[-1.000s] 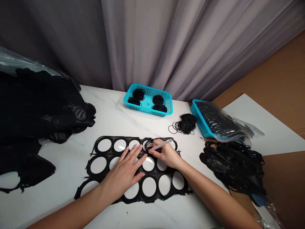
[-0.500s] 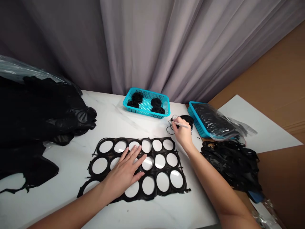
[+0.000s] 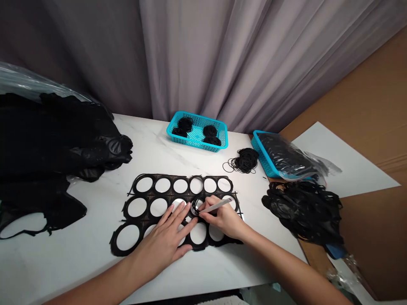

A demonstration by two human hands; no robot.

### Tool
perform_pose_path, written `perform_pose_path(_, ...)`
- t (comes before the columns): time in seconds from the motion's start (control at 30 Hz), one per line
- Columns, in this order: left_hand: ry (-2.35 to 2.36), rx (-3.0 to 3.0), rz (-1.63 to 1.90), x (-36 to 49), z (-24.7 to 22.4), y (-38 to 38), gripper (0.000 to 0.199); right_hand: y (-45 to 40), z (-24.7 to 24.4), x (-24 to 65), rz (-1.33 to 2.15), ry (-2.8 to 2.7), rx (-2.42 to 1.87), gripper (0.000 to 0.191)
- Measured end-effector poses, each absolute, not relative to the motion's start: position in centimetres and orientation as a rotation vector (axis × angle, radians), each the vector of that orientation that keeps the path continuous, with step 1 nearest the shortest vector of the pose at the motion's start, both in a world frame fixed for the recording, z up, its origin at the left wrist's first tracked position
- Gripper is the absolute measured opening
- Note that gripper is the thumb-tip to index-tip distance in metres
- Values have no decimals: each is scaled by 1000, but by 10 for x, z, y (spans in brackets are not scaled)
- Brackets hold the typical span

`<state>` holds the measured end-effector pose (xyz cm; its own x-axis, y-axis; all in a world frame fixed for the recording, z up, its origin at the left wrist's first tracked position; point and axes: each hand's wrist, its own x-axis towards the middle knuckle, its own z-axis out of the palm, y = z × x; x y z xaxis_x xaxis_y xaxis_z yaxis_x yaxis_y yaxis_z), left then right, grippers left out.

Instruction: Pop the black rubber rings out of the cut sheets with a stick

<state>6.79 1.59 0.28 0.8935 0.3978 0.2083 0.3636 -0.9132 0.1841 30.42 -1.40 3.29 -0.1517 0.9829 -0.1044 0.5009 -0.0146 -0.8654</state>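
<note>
The black sheet [image 3: 151,196] with round holes lies flat on the white table [image 3: 143,144], in the lower middle of the frame. The left hand [image 3: 168,233] rests on it, palm down, with the fingers a little spread; it grasps nothing. I think this flat pressure is for stopping the sheet from sliding or lifting.

The right hand [image 3: 226,218] has a narrow grip: thumb and fingers are closed on a slim, pale tool [image 3: 219,204]. It is held slanting, almost like a pen, which probably gives fine control at the tip. Near the tip there are some thin rings [image 3: 193,204], at a hole of the middle row. Whether the tip pinches them, I cannot tell.

In the upper middle, a blue basket [image 3: 190,144] carries four small bundles [image 3: 185,123], perhaps kept apart so that they do not tangle. Just right of it, a loose ring heap [image 3: 247,161] lies within easy reach of the right hand. At the right, a clear bag [image 3: 286,156] rests on another basket [image 3: 265,163], and black scraps [image 3: 305,212] are below. A large black pile [image 3: 47,140] fills the left side.
</note>
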Motion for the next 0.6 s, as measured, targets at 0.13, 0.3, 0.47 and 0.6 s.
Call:
perform_pose_path(0.13, 582, 2892, 396, 68, 5, 17, 60, -15, 31, 300, 1076, -1668, -1569, 20)
perform_pose_path(0.3, 584, 2891, 400, 67, 5, 17, 60, -16, 31, 299, 1034, -1684, -1571, 21)
perform_pose_path(0.47, 583, 2879, 407, 68, 4, 17, 62, -18, 32, 298, 1038, -1680, -1583, 21)
perform_pose_path(0.6, 591, 2855, 415, 68, 4, 17, 61, -18, 31, 298, 1004, -1699, -1570, 22)
